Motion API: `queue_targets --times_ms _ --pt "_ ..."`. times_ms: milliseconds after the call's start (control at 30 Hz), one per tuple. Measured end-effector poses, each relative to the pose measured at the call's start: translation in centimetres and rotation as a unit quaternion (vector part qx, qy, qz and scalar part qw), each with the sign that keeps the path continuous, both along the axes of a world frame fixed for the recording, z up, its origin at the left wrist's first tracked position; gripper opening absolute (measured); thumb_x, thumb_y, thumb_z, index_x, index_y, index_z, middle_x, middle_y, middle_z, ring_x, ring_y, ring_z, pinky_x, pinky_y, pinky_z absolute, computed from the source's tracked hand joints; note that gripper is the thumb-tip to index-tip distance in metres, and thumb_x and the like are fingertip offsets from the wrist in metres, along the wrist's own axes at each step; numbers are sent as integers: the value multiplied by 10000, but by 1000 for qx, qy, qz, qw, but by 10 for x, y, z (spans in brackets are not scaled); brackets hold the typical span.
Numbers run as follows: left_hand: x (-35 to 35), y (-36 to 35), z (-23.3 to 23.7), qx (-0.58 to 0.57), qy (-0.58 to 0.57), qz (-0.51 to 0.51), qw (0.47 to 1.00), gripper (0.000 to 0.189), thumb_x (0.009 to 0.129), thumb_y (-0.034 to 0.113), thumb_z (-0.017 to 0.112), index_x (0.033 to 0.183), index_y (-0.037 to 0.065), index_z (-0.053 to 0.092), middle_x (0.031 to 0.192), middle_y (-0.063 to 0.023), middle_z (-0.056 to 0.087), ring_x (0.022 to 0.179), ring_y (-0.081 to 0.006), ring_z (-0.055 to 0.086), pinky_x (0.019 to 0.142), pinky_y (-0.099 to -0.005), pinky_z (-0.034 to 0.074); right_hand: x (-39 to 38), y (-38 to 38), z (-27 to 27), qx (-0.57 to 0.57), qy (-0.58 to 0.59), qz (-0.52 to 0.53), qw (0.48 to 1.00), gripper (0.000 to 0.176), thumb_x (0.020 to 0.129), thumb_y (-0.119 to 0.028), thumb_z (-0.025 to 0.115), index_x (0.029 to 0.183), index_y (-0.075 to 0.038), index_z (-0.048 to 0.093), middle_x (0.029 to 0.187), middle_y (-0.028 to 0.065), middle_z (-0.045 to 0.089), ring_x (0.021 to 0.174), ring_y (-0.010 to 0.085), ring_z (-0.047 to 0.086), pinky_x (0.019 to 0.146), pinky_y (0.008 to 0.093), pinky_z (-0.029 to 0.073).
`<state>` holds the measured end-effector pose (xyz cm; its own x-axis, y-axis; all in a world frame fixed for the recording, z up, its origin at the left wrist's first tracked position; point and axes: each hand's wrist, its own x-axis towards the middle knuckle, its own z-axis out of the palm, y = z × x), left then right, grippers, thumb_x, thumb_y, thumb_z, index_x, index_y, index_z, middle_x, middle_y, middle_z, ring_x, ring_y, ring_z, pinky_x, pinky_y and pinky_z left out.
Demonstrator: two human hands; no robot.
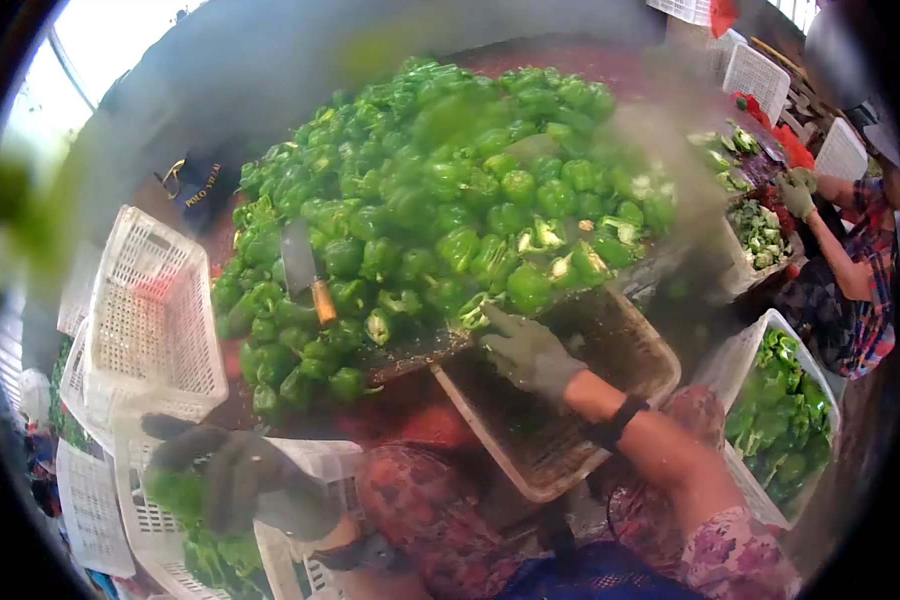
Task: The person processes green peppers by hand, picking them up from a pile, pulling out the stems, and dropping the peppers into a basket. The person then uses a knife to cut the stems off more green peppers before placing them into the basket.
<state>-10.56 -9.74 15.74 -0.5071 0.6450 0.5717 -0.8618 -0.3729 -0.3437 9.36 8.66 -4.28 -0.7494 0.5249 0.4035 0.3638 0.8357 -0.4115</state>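
Observation:
A big heap of green bell peppers (pixel 440 190) fills the table in front of me. My right hand (pixel 527 352), in a grey glove, rests open on the near edge of the heap, above a shallow tan tray (pixel 625 345) that sits tilted on my lap. My left hand (pixel 232 478), also gloved, hangs low at the left over a white crate (pixel 155 520) with green pepper pieces inside; its fingers look curled, and whether it holds anything is unclear. A cleaver with a wooden handle (pixel 308 275) lies on the peppers.
Stacked white slotted crates (pixel 150 310) stand at the left. A crate of peppers (pixel 785 415) sits at my right. Another person (pixel 850 270) in a plaid shirt and gloves works at the far right beside a tray of cut peppers (pixel 760 235).

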Motion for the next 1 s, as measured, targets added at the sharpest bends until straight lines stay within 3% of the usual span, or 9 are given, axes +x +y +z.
queue_targets --times_ms 100,167,267,500,600,700,867,933,1000 --pt "-3 2 -6 -131 42 95 986 469 1008 307 480 1386 30 489 1027 -92 670 620 -124 582 559 -253 471 -11 6 -21 33 -103 -13 994 260 841 -128 603 1091 -63 630 1410 236 486 829 383 624 722 451 521" --pt "13 17 -31 -512 234 252 787 470 1005 423 472 1320 83 553 1011 -41 667 644 -118 569 555 -233 438 -15 11 -36 53 -136 -34 989 273 837 -100 597 1106 -65 633 1404 229 493 819 389 623 726 452 519" --pt "33 43 -63 -523 247 -36 815 559 984 554 471 1292 98 573 1047 -68 666 864 -152 613 713 -308 501 -24 9 -45 -125 -41 -103 986 298 852 -57 579 1145 -57 631 1367 205 524 872 393 623 784 453 523" --pt "56 86 -165 -611 417 193 645 402 1021 347 511 1300 58 536 1137 -54 618 999 -182 595 824 -342 508 0 -12 16 -290 155 25 944 339 907 -81 617 1243 -46 627 1132 143 659 1052 289 632 893 372 515" --pt "67 95 -146 -633 380 -22 674 468 1025 317 516 1398 42 453 1218 -54 577 1042 -171 585 838 -327 514 4 -29 47 -532 185 60 824 347 933 -131 646 1265 -38 607 1009 61 674 941 132 614 824 290 515" --pt "65 89 -153 -516 356 -154 764 537 966 208 627 1429 38 415 1238 -69 568 1066 -175 591 875 -310 516 13 -37 62 -566 179 76 801 373 949 -146 626 1306 -50 573 958 33 660 866 86 589 765 275 516" --pt "75 85 -147 -447 608 87 650 684 734 -63 767 1349 21 479 1182 -72 605 1054 -175 611 911 -309 521 29 -31 77 -350 108 87 926 352 912 -124 625 1243 -28 552 1043 125 652 882 226 651 749 348 536" --pt "71 89 -155 -417 731 234 486 682 732 -45 772 1346 20 483 1189 -78 605 1059 -175 609 904 -312 525 34 -33 76 -180 79 95 976 360 884 -90 616 1229 -21 540 1119 177 627 923 338 662 759 404 541" --pt "74 88 -162 -432 711 206 515 657 744 -74 743 1341 22 488 1185 -78 610 1059 -171 608 895 -312 528 34 -36 68 -131 32 76 988 381 863 -113 638 1231 -45 565 1136 190 607 947 386 638 786 425 539"
